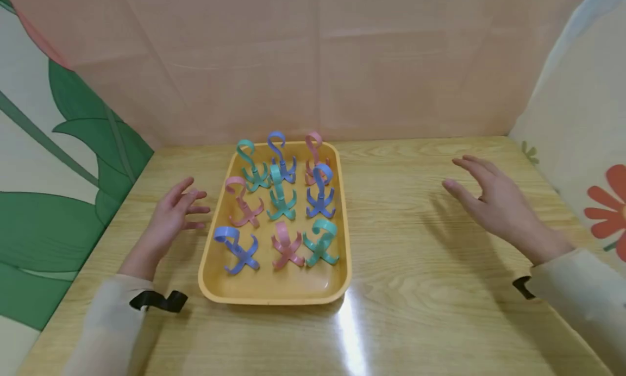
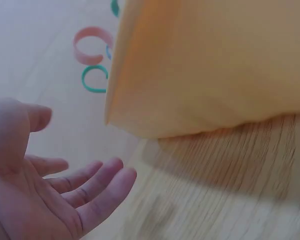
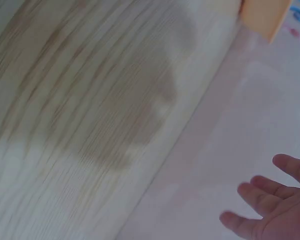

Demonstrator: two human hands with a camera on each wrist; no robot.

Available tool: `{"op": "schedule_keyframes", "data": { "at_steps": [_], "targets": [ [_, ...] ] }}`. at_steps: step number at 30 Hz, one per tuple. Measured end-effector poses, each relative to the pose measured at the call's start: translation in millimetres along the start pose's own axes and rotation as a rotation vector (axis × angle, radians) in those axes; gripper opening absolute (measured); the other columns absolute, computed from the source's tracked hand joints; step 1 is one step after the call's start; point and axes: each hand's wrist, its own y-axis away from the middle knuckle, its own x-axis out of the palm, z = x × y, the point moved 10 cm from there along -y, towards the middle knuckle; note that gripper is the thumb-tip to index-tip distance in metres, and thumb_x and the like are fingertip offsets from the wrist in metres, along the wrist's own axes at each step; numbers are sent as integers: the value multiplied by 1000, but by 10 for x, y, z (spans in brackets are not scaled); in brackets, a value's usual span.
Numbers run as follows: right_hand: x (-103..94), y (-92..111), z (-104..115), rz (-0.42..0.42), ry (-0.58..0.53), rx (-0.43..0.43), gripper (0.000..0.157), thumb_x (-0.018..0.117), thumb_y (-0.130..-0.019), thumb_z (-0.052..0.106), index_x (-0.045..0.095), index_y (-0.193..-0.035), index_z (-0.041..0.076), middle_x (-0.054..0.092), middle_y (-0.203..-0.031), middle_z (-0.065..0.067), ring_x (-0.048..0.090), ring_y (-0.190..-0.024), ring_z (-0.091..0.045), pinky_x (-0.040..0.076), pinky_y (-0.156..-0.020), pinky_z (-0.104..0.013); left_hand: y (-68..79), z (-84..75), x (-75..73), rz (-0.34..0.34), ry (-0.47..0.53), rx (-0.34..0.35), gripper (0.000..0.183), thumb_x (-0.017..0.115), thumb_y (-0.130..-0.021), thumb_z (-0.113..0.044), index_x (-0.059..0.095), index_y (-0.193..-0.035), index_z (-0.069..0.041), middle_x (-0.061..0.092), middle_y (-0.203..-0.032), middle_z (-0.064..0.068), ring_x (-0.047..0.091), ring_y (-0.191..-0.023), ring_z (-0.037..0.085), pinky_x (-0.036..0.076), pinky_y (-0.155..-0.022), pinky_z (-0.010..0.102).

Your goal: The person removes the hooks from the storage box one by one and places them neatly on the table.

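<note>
A yellow tray (image 1: 274,300) lies on the table with several plastic four-pronged rotating hooks in three rows. The front row has a blue hook (image 1: 242,255), a pink hook (image 1: 286,248) and a teal hook (image 1: 321,245). Behind them are a pink hook (image 1: 248,212), a teal hook (image 1: 282,205) and a blue hook (image 1: 320,199). Farthest back are teal, blue and pink ones. My left hand (image 1: 170,215) is beside the tray's left side, fingers spread, holding nothing. Well to the tray's right, my right hand (image 1: 501,199) hovers over the table, empty, with fingers extended.
The wood-grain table (image 1: 401,256) extends on both sides of the tray. A pinkish cloth wall (image 1: 318,66) rises along its back edge. Leaf-patterned fabric (image 1: 73,202) hangs at left, and a flower-printed panel (image 1: 587,148) stands at right.
</note>
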Motion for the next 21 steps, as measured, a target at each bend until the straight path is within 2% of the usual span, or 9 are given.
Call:
{"op": "schedule_keyframes", "data": {
  "at_steps": [2, 5, 7, 9, 11, 12, 17, 21],
  "targets": [
    [-16, 2, 125, -39, -42, -26, 58, 60, -102, 33, 44, -150, 5, 39, -152, -27, 46, -123, -53, 39, -89, -70, 13, 44, 23, 23, 64, -40, 73, 42, -107, -44, 8, -162, -9, 37, -150, 29, 65, -106, 20, 60, -80, 36],
    [-20, 1, 307, -79, -109, -54, 53, 64, -100, 29, 51, -146, 5, 49, -144, -24, 50, -123, -47, 44, -93, -62, 25, 109, 58, 46, 116, -77, 72, 48, -107, -39, 13, -161, -7, 44, -143, 25, 66, -98, 10, 60, -77, 36],
    [-6, 5, 406, -85, -166, -54, 51, 66, -100, 27, 52, -145, 6, 52, -142, -21, 50, -126, -42, 48, -101, -45, 34, 136, 86, 62, 137, -85, 71, 50, -107, -35, 15, -161, -5, 51, -136, 18, 66, -96, 10, 60, -77, 36],
    [10, 9, 495, -88, -226, -49, 49, 67, -99, 25, 54, -143, 7, 55, -141, -17, 53, -126, -36, 44, -104, -24, 41, 155, 122, 82, 166, -89, 69, 52, -106, -32, 17, -160, -4, 57, -127, 9, 66, -97, 11, 60, -76, 36],
    [33, 18, 565, -81, -285, -32, 46, 67, -99, 24, 56, -142, 10, 57, -140, -13, 56, -124, -28, 41, -95, -8, 47, 167, 157, 102, 202, -97, 68, 52, -106, -30, 19, -159, -3, 59, -120, 1, 66, -97, 13, 60, -75, 35],
    [44, 26, 599, -76, -319, -23, 45, 67, -99, 24, 57, -141, 11, 57, -139, -11, 57, -123, -22, 41, -91, -5, 51, 169, 175, 110, 213, -102, 67, 52, -106, -29, 20, -159, -3, 60, -118, -2, 66, -97, 13, 60, -74, 34],
    [86, 73, 764, -40, -450, 6, 38, 64, -101, 22, 60, -137, 12, 61, -132, -3, 60, -113, -3, 48, -86, -9, 58, 175, 242, 142, 252, -125, 62, 50, -107, -27, 24, -158, -4, 61, -114, -4, 66, -96, 14, 59, -72, 34],
    [86, 112, 936, -26, -531, -36, 33, 63, -101, 14, 61, -134, 9, 65, -126, 1, 64, -110, -5, 51, -87, -14, 62, 178, 265, 154, 275, -136, 59, 50, -107, -25, 26, -158, -6, 61, -117, -1, 66, -97, 15, 60, -73, 35]
  ]
}}
